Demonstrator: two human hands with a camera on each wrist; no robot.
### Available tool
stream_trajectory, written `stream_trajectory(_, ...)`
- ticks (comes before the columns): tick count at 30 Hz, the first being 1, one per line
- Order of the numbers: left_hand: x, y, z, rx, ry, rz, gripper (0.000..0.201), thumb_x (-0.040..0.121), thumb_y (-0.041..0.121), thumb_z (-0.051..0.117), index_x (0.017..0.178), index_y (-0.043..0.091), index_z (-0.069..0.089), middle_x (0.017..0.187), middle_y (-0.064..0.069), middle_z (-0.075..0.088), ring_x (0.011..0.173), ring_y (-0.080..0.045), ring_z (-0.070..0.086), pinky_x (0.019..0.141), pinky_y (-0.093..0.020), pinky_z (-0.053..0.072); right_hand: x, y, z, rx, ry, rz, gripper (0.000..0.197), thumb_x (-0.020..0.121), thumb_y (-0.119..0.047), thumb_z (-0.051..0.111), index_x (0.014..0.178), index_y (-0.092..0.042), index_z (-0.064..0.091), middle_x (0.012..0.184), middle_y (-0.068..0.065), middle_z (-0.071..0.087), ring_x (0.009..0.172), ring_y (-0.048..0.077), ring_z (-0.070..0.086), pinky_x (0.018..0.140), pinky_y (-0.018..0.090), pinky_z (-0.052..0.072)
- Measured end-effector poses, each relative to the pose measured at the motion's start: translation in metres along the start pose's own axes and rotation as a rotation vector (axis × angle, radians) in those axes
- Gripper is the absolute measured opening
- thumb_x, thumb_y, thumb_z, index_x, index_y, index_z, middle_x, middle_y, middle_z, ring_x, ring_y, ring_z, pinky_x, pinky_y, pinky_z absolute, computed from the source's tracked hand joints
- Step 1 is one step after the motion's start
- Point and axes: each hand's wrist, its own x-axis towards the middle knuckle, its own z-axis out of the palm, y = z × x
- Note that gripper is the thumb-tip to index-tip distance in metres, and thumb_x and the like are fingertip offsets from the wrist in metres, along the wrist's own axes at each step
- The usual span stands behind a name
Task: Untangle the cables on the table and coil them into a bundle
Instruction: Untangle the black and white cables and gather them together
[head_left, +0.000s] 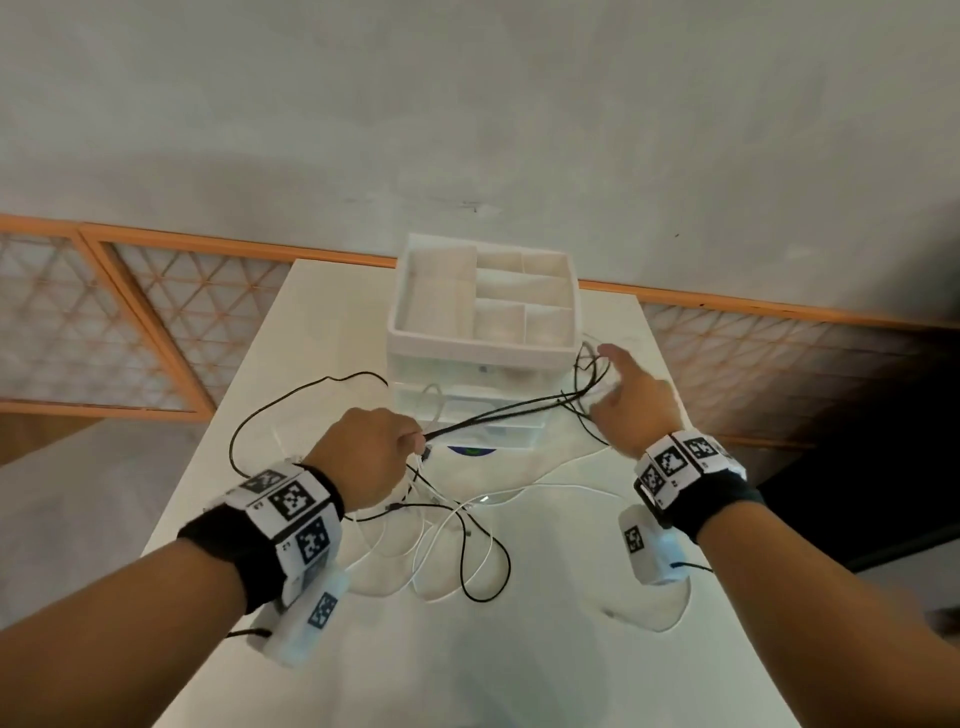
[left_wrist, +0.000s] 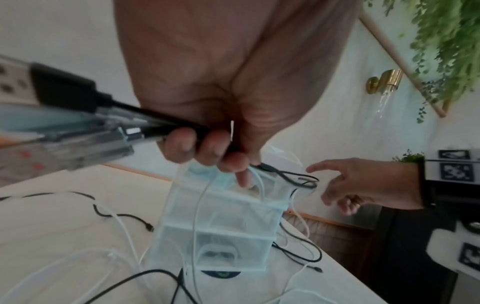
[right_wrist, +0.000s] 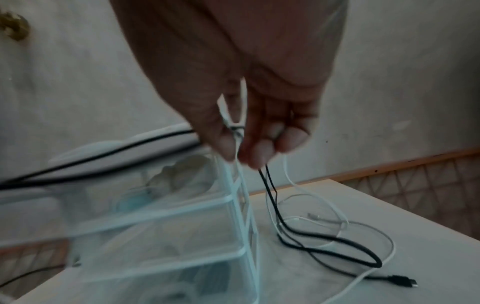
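Thin black cables (head_left: 509, 413) run taut between my two hands above the white table (head_left: 545, 665). My left hand (head_left: 410, 441) grips a bunch of black and white strands in curled fingers (left_wrist: 207, 148). My right hand (head_left: 602, 374), beside the organizer's right front corner, holds black loops and a white cable (right_wrist: 240, 160) between thumb and curled fingers. A loose tangle (head_left: 457, 530) of white and black cable lies on the table below the left hand. More black cable (right_wrist: 285, 228) and white cable (right_wrist: 389, 242) trail on the table under the right hand.
A white drawer organizer (head_left: 478, 351) with open top compartments stands mid-table, just behind the stretched cables. A black connector (right_wrist: 402, 281) lies near the table's right edge. An orange lattice railing (head_left: 130, 312) and a grey wall run behind the table.
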Motion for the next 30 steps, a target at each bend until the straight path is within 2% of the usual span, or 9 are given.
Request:
stream_trajectory(3, 0.001, -0.008, 0.007, 0.006, -0.008, 0.011, 0.027, 0.1, 0.015, 0.045, 0.082, 0.027, 0.061, 0.069, 0.012, 0.054, 0.068, -0.016, 0.052, 0.06, -0.023, 0.036, -0.027, -0.017, 0.009, 0.065, -0.324, -0.122, 0.092, 0.079, -0.02, 0.073, 0.15, -0.045, 0.02, 0.068, -0.004, 0.069, 0.061, 0.008, 0.066, 0.057, 0.02, 0.049)
stream_trajectory(6, -0.003, 0.01, 0.001, 0.026, -0.072, 0.242, 0.026, 0.102, 0.024, 0.047, 0.087, 0.022, 0.069, 0.072, 0.012, 0.06, 0.071, -0.012, 0.056, 0.066, -0.025, 0.043, -0.06, -0.055, 0.028, 0.252, -0.529, -0.409, 0.084, 0.078, -0.029, 0.082, 0.145, -0.045, 0.036, 0.062, -0.02, 0.065, 0.05, -0.003, 0.058, 0.059, 0.01, 0.041)
stream_trajectory(9, -0.008, 0.023, -0.012, 0.055, -0.124, 0.4, 0.03, 0.101, 0.034, 0.045, 0.093, 0.019, 0.071, 0.082, 0.005, 0.064, 0.077, -0.016, 0.059, 0.075, -0.035, 0.048, -0.069, -0.068, 0.05, 0.156, -0.461, -0.491, 0.017, 0.086, -0.038, 0.073, 0.099, -0.028, 0.067, 0.075, -0.016, 0.064, 0.05, -0.004, 0.052, 0.063, 0.017, 0.038)
stream_trajectory(13, -0.021, 0.01, -0.031, 0.028, -0.031, 0.431, 0.043, 0.096, 0.046, 0.04, 0.095, 0.018, 0.073, 0.081, 0.003, 0.066, 0.074, -0.013, 0.059, 0.074, -0.032, 0.047, -0.031, -0.028, 0.036, -0.123, -0.432, -0.215, 0.028, 0.088, -0.038, 0.066, 0.066, -0.024, 0.056, 0.065, -0.007, 0.062, 0.048, 0.007, 0.062, 0.057, 0.026, 0.053)
stream_trajectory(18, -0.036, -0.041, -0.024, 0.031, -0.049, 0.061, 0.024, 0.098, 0.026, 0.056, 0.098, 0.016, 0.078, 0.075, 0.006, 0.072, 0.069, -0.009, 0.061, 0.072, -0.027, 0.048, 0.016, 0.032, 0.005, -0.137, 0.007, 0.103, 0.024, 0.087, -0.032, 0.065, 0.067, -0.018, 0.061, 0.084, 0.01, 0.07, 0.079, 0.031, 0.063, 0.063, 0.03, 0.047)
stream_trajectory(21, -0.037, -0.061, 0.006, -0.017, -0.131, -0.156, 0.033, 0.099, 0.024, 0.052, 0.071, 0.008, 0.063, 0.059, 0.003, 0.055, 0.062, -0.019, 0.055, 0.064, -0.033, 0.042, 0.014, 0.032, 0.008, 0.097, 0.273, 0.086, 0.021, 0.088, -0.027, 0.07, 0.106, -0.018, 0.067, 0.095, 0.012, 0.073, 0.083, 0.026, 0.06, 0.075, 0.029, 0.046)
stream_trajectory(23, -0.036, -0.068, 0.026, -0.02, -0.108, -0.249, 0.035, 0.098, 0.021, 0.05, 0.064, 0.016, 0.049, 0.069, -0.003, 0.056, 0.073, -0.027, 0.058, 0.066, -0.032, 0.037, 0.005, 0.023, 0.023, 0.218, 0.173, 0.04, 0.069, 0.086, -0.019, 0.073, 0.144, -0.031, 0.038, 0.121, 0.01, 0.068, 0.103, 0.026, 0.065, 0.094, 0.035, 0.049)
stream_trajectory(26, -0.038, -0.073, 0.047, -0.085, -0.048, -0.373, 0.035, 0.098, 0.019, 0.047, 0.064, 0.023, 0.041, 0.076, -0.007, 0.054, 0.08, -0.031, 0.053, 0.068, -0.03, 0.031, -0.018, 0.024, 0.062, 0.166, -0.06, 0.017, 0.111, 0.082, -0.009, 0.074, 0.155, -0.038, -0.004, 0.158, 0.004, 0.034, 0.103, 0.025, 0.067, 0.091, 0.032, 0.048)
stream_trajectory(30, -0.038, -0.074, 0.045, -0.423, -0.063, -0.501, 0.028, 0.096, 0.018, 0.052, 0.068, 0.018, 0.053, 0.057, 0.0, 0.047, 0.052, -0.019, 0.043, 0.051, -0.027, 0.033, -0.058, 0.021, 0.117, 0.207, -0.013, -0.064, 0.058, 0.076, -0.009, 0.065, 0.127, -0.029, 0.046, 0.117, -0.002, 0.064, 0.076, 0.022, 0.065, 0.081, 0.033, 0.053)
